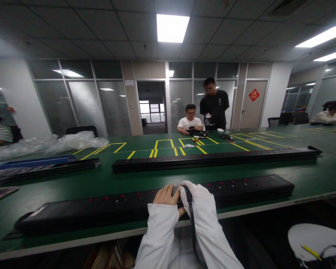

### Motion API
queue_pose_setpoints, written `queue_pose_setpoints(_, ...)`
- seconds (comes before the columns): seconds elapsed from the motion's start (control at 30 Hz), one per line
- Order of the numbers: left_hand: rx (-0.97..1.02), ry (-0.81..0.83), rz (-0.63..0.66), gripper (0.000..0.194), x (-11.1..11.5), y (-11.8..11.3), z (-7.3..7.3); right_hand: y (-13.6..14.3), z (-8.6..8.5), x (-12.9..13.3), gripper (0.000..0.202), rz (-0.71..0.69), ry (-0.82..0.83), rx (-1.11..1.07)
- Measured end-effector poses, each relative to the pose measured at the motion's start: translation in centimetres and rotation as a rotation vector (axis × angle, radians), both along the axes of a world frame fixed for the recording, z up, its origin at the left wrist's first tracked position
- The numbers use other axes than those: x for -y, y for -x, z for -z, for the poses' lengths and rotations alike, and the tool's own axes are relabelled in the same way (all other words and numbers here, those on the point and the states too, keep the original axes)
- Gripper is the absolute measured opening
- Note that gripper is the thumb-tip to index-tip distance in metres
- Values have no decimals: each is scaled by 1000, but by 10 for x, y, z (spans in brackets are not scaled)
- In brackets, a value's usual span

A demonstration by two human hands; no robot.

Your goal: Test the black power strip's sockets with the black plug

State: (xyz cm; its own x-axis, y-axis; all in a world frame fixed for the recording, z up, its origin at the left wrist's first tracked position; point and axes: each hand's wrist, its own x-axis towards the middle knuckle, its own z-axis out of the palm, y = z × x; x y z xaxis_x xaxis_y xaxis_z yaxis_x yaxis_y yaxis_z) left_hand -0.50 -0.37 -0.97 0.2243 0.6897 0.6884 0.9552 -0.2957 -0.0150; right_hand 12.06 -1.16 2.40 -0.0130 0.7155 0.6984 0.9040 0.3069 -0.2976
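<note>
A long black power strip (120, 209) with small red dots lies along the near edge of the green table (106, 186). At its middle, my bare left hand (167, 195) rests with fingers bent over the top, close against my other hand. My right hand (195, 190), in a white glove, is closed round a black cable (192, 220) that hangs down toward my lap. What is under my left fingers is hidden.
Farther back lies a second long black strip (212, 160). Plastic wrap (81, 140) and a blue bar (30, 163) lie at the left. Yellow tape marks the table. Across it, one person (190, 122) sits and another (215, 104) stands. A white stool (313, 239) is at lower right.
</note>
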Motion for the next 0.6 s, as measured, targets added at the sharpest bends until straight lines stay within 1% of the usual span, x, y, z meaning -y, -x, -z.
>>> queue_pose_setpoints(0.2,-2,13,-3,50,-1,0,0,0,1,-1,25,1,-21,23)
queue_pose_setpoints(0.33,-6,19,-2,50,-1,0,0,-1,1,-2,27,29,-16,29)
queue_pose_setpoints(0.47,0,20,-1,51,-1,0,1,-2,1,-2,26,-15,-18,45)
queue_pose_setpoints(0.6,0,17,-1,50,-1,0,0,0,1,-2,26,18,-18,17)
